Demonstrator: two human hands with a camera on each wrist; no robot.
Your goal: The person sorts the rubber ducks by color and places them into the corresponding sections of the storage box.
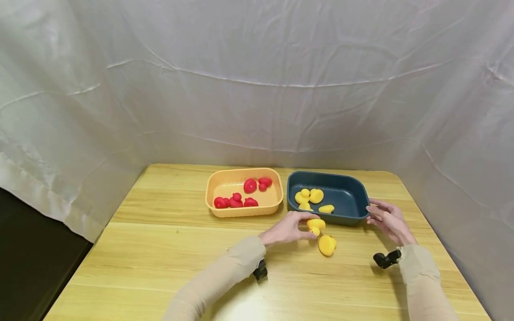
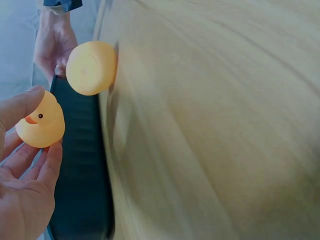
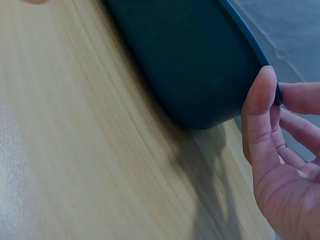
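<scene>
Between thumb and fingers, my left hand (image 1: 288,229) pinches a yellow rubber duck (image 1: 316,224) just in front of the dark blue bin (image 1: 343,200). In the left wrist view the held duck (image 2: 47,131) shows its eye and orange beak. A second yellow duck (image 1: 327,245) lies tipped over on the table, its flat base (image 2: 90,69) facing the left wrist camera. At the bin's right end, my right hand (image 1: 388,219) grips the rim; the right wrist view shows the thumb and fingers of that hand (image 3: 287,175) on either side of it.
Several yellow ducks (image 1: 316,196) lie inside the blue bin. To its left stands a light orange bin (image 1: 229,179) holding several red ducks (image 1: 250,186). Grey-white fabric (image 1: 257,111) hangs around the wooden table (image 1: 152,236) at the back and sides.
</scene>
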